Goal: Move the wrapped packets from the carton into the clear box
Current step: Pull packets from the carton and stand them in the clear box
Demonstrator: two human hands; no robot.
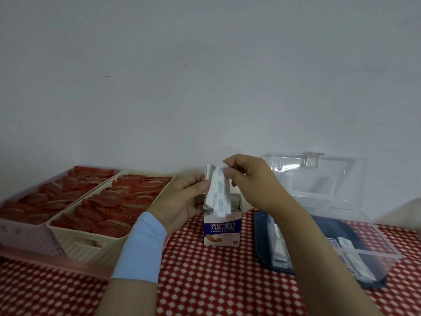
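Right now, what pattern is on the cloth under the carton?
The tablecloth is red with white dots, seen in the head view.

We saw a table [205,281] covered by a red cloth [45,297] with white dots. Near its middle the carton [222,231] stood upright on the cloth, its top open. At three o'clock from the carton, just beside it, sat the clear box [373,254], lid raised toward the wall. At nine o'clock sat a cream basket [75,242], and farther that way a pink basket [27,233], the two touching.
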